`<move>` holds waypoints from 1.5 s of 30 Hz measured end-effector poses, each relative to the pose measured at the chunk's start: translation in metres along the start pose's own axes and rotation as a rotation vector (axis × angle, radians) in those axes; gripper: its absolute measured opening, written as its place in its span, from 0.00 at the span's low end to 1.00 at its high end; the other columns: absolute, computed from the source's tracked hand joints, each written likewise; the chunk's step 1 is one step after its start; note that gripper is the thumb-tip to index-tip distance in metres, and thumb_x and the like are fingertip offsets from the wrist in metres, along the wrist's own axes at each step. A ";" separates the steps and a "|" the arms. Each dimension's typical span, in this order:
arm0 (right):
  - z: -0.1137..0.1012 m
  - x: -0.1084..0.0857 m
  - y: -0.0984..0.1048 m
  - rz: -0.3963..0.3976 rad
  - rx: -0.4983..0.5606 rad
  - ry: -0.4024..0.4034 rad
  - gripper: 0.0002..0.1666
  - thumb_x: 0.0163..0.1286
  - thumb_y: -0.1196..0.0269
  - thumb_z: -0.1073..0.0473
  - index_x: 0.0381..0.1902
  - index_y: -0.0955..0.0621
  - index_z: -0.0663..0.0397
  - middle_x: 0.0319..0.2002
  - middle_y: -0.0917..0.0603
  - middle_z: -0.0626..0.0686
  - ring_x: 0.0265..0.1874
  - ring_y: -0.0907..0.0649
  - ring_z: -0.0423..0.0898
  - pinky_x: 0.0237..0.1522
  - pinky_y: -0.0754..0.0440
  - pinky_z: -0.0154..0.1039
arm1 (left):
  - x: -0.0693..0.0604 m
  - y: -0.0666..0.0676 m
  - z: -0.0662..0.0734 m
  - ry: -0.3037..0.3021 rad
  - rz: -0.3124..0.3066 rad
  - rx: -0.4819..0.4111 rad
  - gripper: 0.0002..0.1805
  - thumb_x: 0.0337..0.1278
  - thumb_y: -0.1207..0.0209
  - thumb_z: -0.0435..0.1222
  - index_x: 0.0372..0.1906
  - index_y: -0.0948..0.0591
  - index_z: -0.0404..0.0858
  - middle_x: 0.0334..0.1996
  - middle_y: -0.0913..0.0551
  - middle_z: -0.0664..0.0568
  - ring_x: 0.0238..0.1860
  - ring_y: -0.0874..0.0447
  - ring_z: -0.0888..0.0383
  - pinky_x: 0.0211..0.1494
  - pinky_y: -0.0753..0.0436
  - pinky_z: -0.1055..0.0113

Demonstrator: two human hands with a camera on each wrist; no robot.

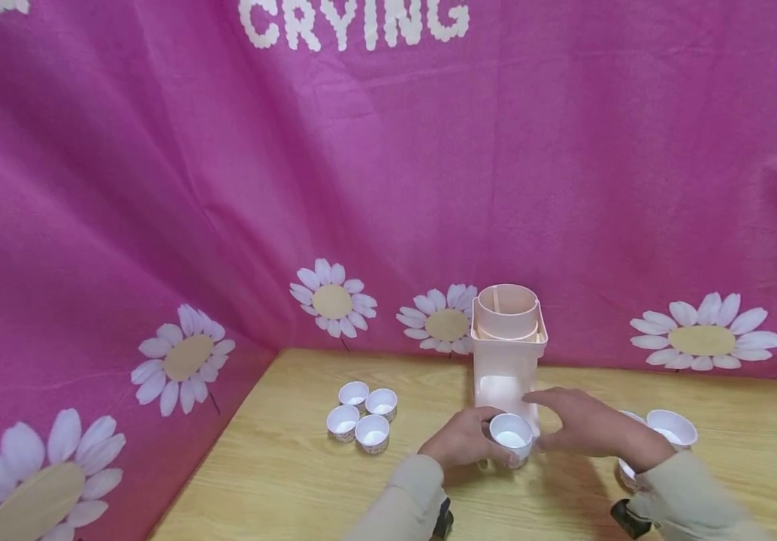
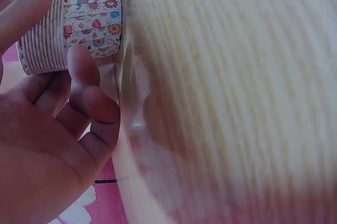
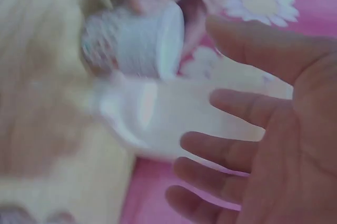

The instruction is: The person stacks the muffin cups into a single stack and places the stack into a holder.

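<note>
My left hand point(image 1: 464, 438) grips a stack of nested paper cups point(image 1: 512, 434) from its left side. In the left wrist view the stack point(image 2: 92, 21) shows many white rims and a colourful floral print on the outermost cup. My right hand point(image 1: 594, 424) is just right of the stack, fingers spread and holding nothing; the right wrist view shows its palm and straight fingers point(image 3: 221, 150). Behind the stack stands a pale pink holder point(image 1: 506, 361) with a round open tube on top and a scooped lower front, partly hidden by the cups and hands.
Several small white-lined paper cups point(image 1: 371, 430) stand grouped on the wooden table point(image 1: 280, 466) at the left. More cups point(image 1: 672, 428) stand at the right, partly behind my right forearm. A magenta cloth point(image 1: 564, 188) with daisies hangs behind and along the left side.
</note>
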State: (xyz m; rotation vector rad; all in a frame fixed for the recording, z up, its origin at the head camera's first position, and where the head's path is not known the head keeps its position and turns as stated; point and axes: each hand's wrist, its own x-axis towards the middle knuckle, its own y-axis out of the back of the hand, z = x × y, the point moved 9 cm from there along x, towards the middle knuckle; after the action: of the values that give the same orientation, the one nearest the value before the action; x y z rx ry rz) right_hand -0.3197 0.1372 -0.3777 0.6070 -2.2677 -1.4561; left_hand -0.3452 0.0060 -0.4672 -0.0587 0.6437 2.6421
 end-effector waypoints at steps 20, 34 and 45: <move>0.079 -0.030 0.092 0.171 -0.196 -0.017 0.26 0.57 0.29 0.57 0.51 0.18 0.65 0.49 0.14 0.66 0.47 0.15 0.63 0.48 0.19 0.58 | -0.007 0.009 -0.005 -0.036 0.033 0.025 0.28 0.39 0.23 0.34 0.52 0.17 0.48 0.37 0.14 0.59 0.38 0.22 0.66 0.41 0.23 0.70; 0.143 -0.056 0.054 0.023 -0.180 -0.103 0.42 0.43 0.28 0.65 0.58 0.28 0.78 0.51 0.19 0.74 0.44 0.18 0.61 0.45 0.19 0.51 | -0.002 0.004 0.001 -0.040 0.029 0.091 0.30 0.36 0.21 0.37 0.52 0.17 0.49 0.39 0.15 0.61 0.41 0.22 0.67 0.51 0.24 0.68; 0.173 -0.075 0.034 -0.075 -0.032 -0.216 0.42 0.49 0.29 0.65 0.59 0.32 0.81 0.48 0.20 0.75 0.42 0.22 0.59 0.47 0.21 0.54 | 0.001 -0.002 0.007 -0.074 0.034 0.080 0.30 0.36 0.22 0.35 0.52 0.17 0.49 0.37 0.14 0.58 0.38 0.22 0.67 0.47 0.24 0.70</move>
State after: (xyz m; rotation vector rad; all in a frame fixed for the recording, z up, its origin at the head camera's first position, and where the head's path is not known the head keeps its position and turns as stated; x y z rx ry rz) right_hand -0.3535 0.3208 -0.4202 0.5537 -2.4013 -1.6623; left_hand -0.3446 0.0110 -0.4617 0.0734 0.7306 2.6339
